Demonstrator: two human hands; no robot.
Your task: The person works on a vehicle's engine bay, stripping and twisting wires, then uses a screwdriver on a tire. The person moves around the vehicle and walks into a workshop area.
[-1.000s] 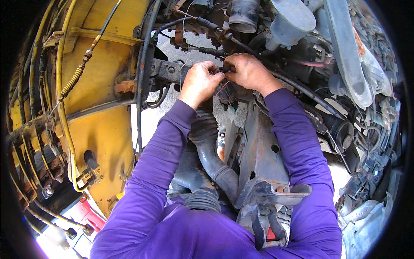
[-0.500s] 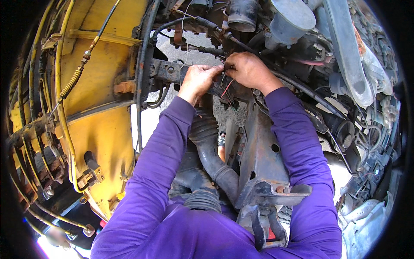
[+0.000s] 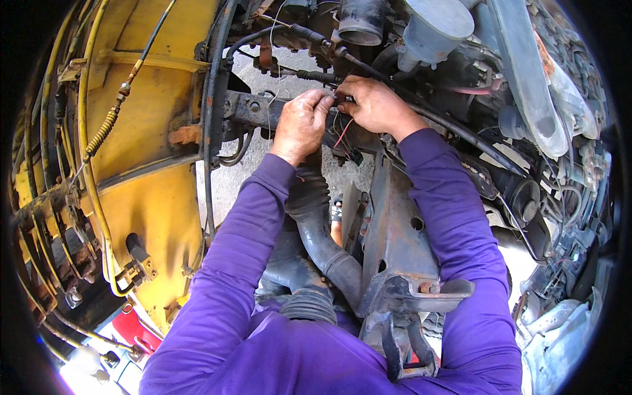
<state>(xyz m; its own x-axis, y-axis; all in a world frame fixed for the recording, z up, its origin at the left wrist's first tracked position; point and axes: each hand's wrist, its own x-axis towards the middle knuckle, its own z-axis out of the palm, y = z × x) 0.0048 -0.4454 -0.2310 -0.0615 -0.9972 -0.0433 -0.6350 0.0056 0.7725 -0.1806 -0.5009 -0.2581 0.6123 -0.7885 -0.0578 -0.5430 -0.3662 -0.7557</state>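
My left hand [image 3: 299,126] is closed, thumb and forefinger pinched together at the ends of some thin wires. Facing it, my right hand [image 3: 374,105] pinches at the same spot, the fingertips of both hands almost touching. What exactly lies between the fingertips is too small to see well. Just below my right hand a red wire [image 3: 343,133] hangs among several thin dark ones, leading down to a small dark connector [image 3: 355,158]. A thin white wire [image 3: 279,59] dangles above and left of my left hand.
A yellow panel [image 3: 148,217] with hoses and a spring-wrapped cable [image 3: 105,135] fills the left. Under my arms runs a ribbed black hose [image 3: 309,197] beside a rusty metal frame [image 3: 398,230]. A dark rod [image 3: 461,139] slants past my right hand. Grey machinery crowds the right.
My left hand has turned slightly, its fingers more curled and a little apart from the right fingertips. The whole view has shifted a little, and a red object shows more at the lower left.
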